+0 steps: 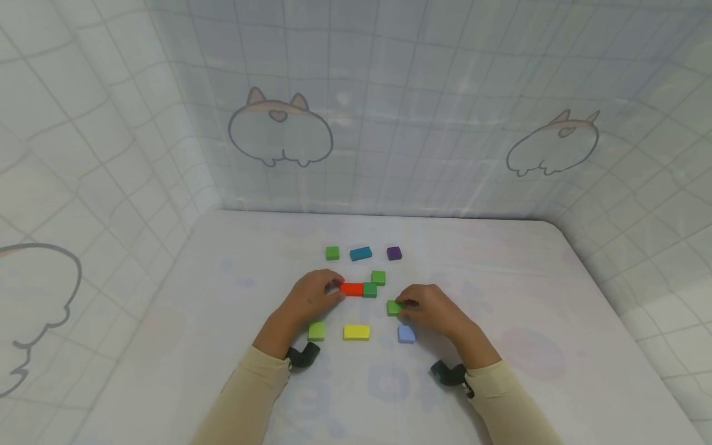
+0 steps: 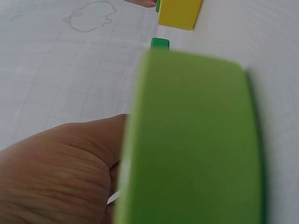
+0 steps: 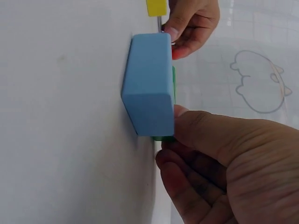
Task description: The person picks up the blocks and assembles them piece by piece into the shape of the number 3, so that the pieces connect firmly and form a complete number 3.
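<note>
My left hand [image 1: 313, 296] pinches the left end of a red block [image 1: 351, 289] between thumb and fingers. Against the red block's right end lies a dark green block [image 1: 369, 290], and a bright green block [image 1: 378, 278] sits just behind that one. To the right, my right hand [image 1: 432, 308] grips another green block [image 1: 393, 308] by its right side. A light blue block [image 3: 148, 84] lies in front of the right hand and partly hides the gripped block in the right wrist view. By my left wrist is a lime green block [image 2: 196, 140], large and blurred in the left wrist view.
A yellow block [image 1: 356, 332] lies in the front row between the lime and light blue ones. Farther back stand a green block [image 1: 332, 253], a blue block [image 1: 361, 253] and a purple block [image 1: 394, 253]. Grid-patterned sheets [image 1: 389, 123] enclose the white table [image 1: 489, 259] behind and at both sides.
</note>
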`<state>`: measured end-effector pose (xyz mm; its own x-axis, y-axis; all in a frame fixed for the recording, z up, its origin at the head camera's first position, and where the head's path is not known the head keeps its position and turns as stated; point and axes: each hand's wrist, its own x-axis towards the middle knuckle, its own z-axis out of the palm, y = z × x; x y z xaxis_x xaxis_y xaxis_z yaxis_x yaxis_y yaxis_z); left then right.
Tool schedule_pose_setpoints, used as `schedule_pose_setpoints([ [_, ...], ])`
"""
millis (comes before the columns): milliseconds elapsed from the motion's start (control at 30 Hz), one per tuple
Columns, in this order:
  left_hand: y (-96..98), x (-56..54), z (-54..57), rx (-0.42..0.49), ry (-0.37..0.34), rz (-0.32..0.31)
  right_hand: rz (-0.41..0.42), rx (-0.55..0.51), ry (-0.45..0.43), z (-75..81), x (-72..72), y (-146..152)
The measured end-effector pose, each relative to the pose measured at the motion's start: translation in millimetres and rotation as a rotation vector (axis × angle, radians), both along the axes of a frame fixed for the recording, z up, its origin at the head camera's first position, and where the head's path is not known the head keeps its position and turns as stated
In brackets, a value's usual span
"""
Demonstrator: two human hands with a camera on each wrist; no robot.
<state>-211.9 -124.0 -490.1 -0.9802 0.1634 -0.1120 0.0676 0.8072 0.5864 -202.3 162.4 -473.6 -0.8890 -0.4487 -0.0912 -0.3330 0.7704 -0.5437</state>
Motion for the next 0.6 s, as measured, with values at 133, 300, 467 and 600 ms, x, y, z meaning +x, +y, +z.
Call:
schedule_pose_setpoints([
  [133,0.6,0.1,-0.5,0.002,-0.001,-0.002,0.001,0.011,0.010,0.6,1.3,-2.4],
  [300,0.6,-1.5,-2.5,-0.001,0.004,-0.002,0.027,0.021,0.039,-1.8,0.9,-3.7],
  [467,0.0,-2.6,-2.4,-0.002,0.007,-0.003,0.068,0.015,0.063,-2.1,0.3,-6.1],
  [600,-0.5,-2.9,-2.2,-0.002,0.010,-0.007,0.089,0.013,0.072,-2.3,-0.3,-9.2],
])
